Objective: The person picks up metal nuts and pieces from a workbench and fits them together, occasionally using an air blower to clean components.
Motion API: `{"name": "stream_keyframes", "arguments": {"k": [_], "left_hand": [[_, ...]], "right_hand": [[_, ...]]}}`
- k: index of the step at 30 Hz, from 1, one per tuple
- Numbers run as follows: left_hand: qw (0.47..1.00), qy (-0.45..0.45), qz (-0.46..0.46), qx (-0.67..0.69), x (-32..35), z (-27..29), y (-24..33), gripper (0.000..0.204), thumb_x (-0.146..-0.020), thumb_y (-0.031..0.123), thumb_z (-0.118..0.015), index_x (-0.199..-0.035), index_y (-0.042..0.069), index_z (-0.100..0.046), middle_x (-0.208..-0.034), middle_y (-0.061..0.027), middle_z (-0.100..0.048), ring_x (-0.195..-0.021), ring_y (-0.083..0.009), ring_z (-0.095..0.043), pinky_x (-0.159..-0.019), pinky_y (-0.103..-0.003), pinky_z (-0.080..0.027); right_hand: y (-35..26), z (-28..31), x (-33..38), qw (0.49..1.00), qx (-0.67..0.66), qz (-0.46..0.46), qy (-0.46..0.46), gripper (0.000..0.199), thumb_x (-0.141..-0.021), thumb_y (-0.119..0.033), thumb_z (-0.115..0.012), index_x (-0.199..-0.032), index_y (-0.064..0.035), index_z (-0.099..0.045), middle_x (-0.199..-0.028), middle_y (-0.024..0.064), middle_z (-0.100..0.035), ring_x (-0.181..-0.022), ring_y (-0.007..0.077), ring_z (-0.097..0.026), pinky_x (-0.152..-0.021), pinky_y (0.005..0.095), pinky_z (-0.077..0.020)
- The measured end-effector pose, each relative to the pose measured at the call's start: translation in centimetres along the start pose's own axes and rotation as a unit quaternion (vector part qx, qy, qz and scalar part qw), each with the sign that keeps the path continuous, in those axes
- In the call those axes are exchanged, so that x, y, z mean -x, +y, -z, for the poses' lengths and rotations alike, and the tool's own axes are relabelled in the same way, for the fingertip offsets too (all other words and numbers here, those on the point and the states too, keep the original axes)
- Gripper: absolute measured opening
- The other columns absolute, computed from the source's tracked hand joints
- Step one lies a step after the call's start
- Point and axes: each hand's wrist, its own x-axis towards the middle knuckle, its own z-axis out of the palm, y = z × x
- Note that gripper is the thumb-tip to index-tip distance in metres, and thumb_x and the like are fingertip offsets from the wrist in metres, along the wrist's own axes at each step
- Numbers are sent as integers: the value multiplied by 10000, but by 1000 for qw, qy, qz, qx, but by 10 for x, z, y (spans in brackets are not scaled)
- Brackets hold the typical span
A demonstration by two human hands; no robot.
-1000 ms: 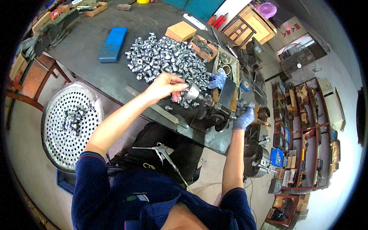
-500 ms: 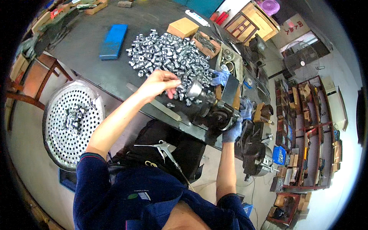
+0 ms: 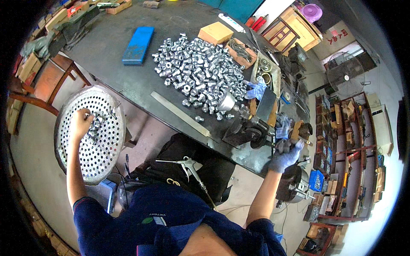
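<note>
My bare left hand (image 3: pixel 80 123) is over a round perforated metal tray (image 3: pixel 70 160) at the left. Its fingers are bent and closed around a small shiny metal fitting, mostly hidden by them, beside several more fittings (image 3: pixel 97 124) lying there. My right hand (image 3: pixel 285 158), in a grey-blue glove, is at the right end of a dark bench machine (image 3: pixel 250 132). Its fingers are curled, and what they grip is hidden. At the machine's left end is a silver cup-shaped head (image 3: pixel 227 102). A large heap of metal fittings (image 3: pixel 198 70) lies on the dark bench beside that head.
A flat steel bar (image 3: pixel 181 113) lies along the bench's front edge. Behind are a blue slab (image 3: pixel 138 46), a yellow box (image 3: pixel 215 33) and a box of thin metal pieces (image 3: pixel 241 52). An air blow gun (image 3: pixel 188 166) rests by my lap. A dark chuck (image 3: pixel 294 183) stands at right.
My left hand has moved from the heap on the bench leftwards to the round tray. My right hand has shifted rightwards along the machine's end. The whole view has shifted slightly.
</note>
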Motion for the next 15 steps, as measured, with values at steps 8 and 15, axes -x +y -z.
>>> {"name": "stream_keyframes", "arguments": {"k": [8,15], "left_hand": [[949,-79,-263,157,-20,-63,147,222,-738,144,-626,-922,19,-629,-859,-162,-642,-818,-309,-623,-729,-374,-486],[906,-153,-392,53,-57,-148,247,341,-691,156,-654,-1023,99,-602,-773,-175,-626,-775,-327,-616,-688,-439,-473]], "right_hand": [[54,53,34,989,-16,-144,24,309,-840,-384,-578,-714,-114,-496,-512,-54,-391,-381,39,-332,-328,189,-256],[97,63,11,988,16,-121,99,329,-805,-418,-624,-722,-112,-538,-622,-25,-521,-463,73,-461,-357,201,-320]]}}
